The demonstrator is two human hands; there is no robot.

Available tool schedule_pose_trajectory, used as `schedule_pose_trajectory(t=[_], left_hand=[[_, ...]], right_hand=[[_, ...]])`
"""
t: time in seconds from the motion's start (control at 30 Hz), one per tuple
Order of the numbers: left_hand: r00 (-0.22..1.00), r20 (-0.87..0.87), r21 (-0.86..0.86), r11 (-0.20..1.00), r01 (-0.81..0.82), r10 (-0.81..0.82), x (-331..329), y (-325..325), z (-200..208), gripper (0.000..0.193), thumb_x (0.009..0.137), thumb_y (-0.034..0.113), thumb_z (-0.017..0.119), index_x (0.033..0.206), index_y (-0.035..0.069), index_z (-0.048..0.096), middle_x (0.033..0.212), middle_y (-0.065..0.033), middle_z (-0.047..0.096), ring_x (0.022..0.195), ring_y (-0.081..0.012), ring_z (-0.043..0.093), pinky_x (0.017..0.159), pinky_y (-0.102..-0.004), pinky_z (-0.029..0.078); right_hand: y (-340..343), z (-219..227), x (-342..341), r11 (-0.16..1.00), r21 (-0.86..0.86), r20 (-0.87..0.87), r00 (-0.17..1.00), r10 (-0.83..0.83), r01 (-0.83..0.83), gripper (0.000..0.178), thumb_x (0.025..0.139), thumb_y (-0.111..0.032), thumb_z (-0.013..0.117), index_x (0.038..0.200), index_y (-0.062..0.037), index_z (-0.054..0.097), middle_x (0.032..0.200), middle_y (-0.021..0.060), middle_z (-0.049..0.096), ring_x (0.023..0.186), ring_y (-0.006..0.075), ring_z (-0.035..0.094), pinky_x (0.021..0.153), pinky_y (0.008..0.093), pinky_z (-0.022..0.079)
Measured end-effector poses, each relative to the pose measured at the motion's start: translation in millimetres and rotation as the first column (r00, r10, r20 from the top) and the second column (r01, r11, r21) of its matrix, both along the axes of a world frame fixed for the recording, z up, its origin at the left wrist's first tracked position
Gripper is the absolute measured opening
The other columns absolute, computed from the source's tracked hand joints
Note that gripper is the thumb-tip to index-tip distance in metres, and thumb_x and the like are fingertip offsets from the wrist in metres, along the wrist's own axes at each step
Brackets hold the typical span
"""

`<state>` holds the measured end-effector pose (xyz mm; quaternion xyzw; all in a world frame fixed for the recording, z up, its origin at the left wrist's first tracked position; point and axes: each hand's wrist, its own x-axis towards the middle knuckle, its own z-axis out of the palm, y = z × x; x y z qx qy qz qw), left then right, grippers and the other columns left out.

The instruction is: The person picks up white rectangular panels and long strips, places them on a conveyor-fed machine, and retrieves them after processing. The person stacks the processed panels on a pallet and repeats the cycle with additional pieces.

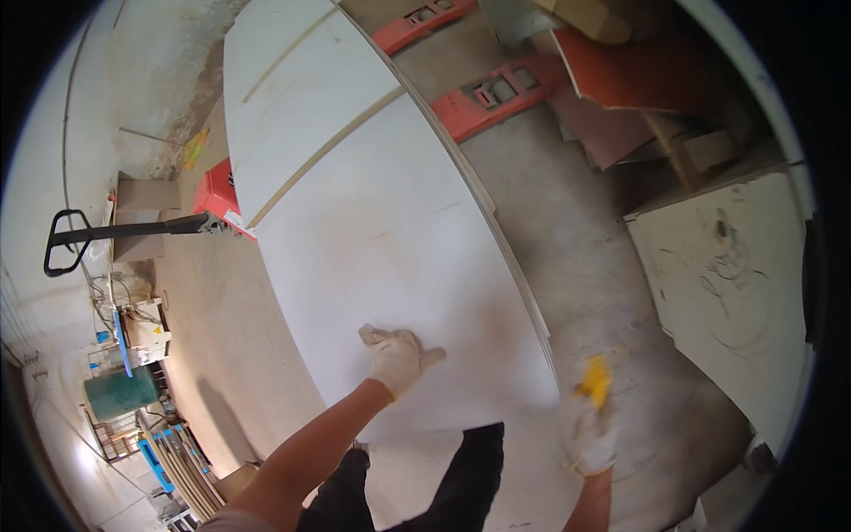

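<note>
A long stack of white panels (381, 266) stretches away in front of me, with two brownish strips crossing its far part. On its near end rests my left hand (397, 362), in a pale work glove, fingers spread and holding nothing. Off the stack's right edge is my right hand (592, 442), also gloved and smeared by motion. It is closed around a small yellow tool (597, 381) that points away from me; its exact kind is too blurred to make out.
A red pallet jack (215, 191) with a black handle (66, 241) stands left of the stack. Red forks (492, 96) lie on the floor at the far right. A marked pale panel (727, 284) and a reddish-brown board (620, 75) are on the right. A green cylinder (121, 393) sits at left.
</note>
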<state>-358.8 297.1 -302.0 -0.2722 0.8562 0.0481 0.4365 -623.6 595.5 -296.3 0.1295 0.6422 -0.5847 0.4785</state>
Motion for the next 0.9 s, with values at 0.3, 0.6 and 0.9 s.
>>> schedule_pose_trajectory(t=[0.3, 0.6, 0.9], left_hand=[[0.798, -0.185, 0.132, 0.819, -0.559, 0.574, 127.3, 2.4, 97.5, 0.053, 0.103, 0.053, 0.057, 0.104, 0.003, 0.076, 0.102, -0.0235, 0.077, 0.099, -0.045, 0.074, 0.093, -0.0581, 0.054], [0.911, -0.129, 0.176, 0.913, -0.369, 0.393, 412.0, -127.7, 98.7, 0.052, 0.109, 0.046, 0.046, 0.124, 0.009, 0.078, 0.125, -0.029, 0.074, 0.116, -0.0462, 0.071, 0.099, -0.0595, 0.054], [0.769, -0.287, 0.148, 0.82, -0.553, 0.571, 506.3, -170.9, 151.8, 0.074, 0.104, 0.06, 0.052, 0.111, -0.009, 0.078, 0.117, -0.0373, 0.073, 0.115, -0.0516, 0.07, 0.105, -0.0586, 0.052]], right_hand=[[-78.8, 114.3, 164.1, 0.624, 0.357, -0.366, 0.511, 0.778, -0.695, 0.044, 0.107, -0.043, 0.062, 0.119, -0.0022, 0.071, 0.094, 0.0248, 0.075, 0.089, 0.044, 0.072, 0.08, 0.051, 0.058], [-9.6, 175.6, 365.1, 0.604, 0.653, -0.065, 0.761, 0.646, -0.457, 0.059, 0.107, -0.058, 0.054, 0.113, -0.0019, 0.07, 0.082, 0.0145, 0.077, 0.075, 0.0318, 0.077, 0.067, 0.0428, 0.06], [-109.7, 260.2, 410.3, 0.859, 0.308, -0.075, 0.89, 0.449, -0.408, 0.047, 0.11, -0.047, 0.058, 0.11, -0.0019, 0.07, 0.07, 0.0026, 0.063, 0.052, 0.0127, 0.055, 0.052, 0.0318, 0.046]])
